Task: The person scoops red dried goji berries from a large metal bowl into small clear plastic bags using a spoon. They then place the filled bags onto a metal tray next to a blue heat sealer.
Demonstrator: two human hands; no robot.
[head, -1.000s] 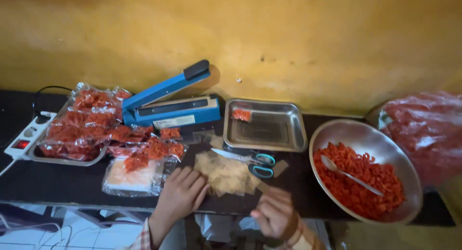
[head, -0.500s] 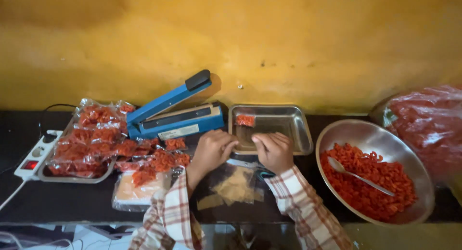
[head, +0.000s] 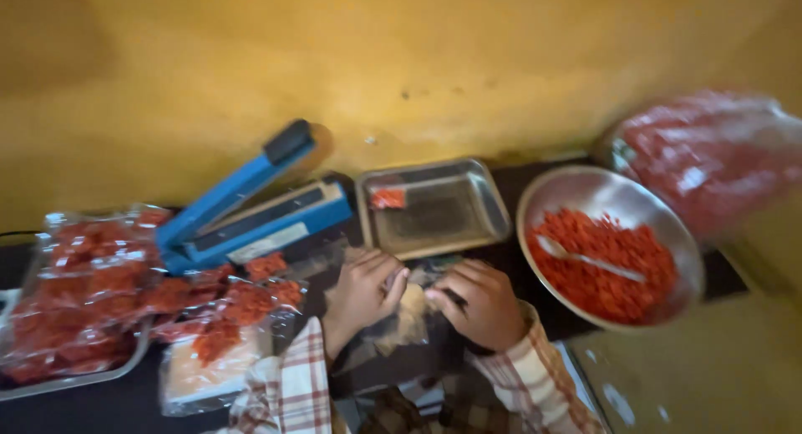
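**Both hands working a thin clear bag just in front of the steel tray**

The clear plastic bag (head: 409, 313) is lying on the dark desk (head: 735, 279) just in front of the shallow steel tray (head: 434, 208), with something pale and flat showing through it. It is looking light, limp and slippery, the sort of film that is likely to crumple or slide rather than hold a shape; taking it by the open edge, pinched between thumb and fingertips, seems the surest hold, since the middle would only sag.

The left hand (head: 363, 288) is curling its grip over the bag's left part, fingers bent and pressing on the film. The right hand (head: 480, 304) is closing its grip on the bag's right part; motion blur is hiding whether it is also holding something small and dark between the fingers.

To the left of the tray a blue heat sealer (head: 251, 213) is standing with its arm raised. Further left, sealed packets of red pieces (head: 92, 300) are piling up in another tray. To the right of the steel tray a round metal bowl (head: 535, 208) is holding loose red pieces and a spoon (head: 589, 258), and beyond it a large bag of red pieces (head: 710, 154) is resting against the yellow wall (head: 418, 58).
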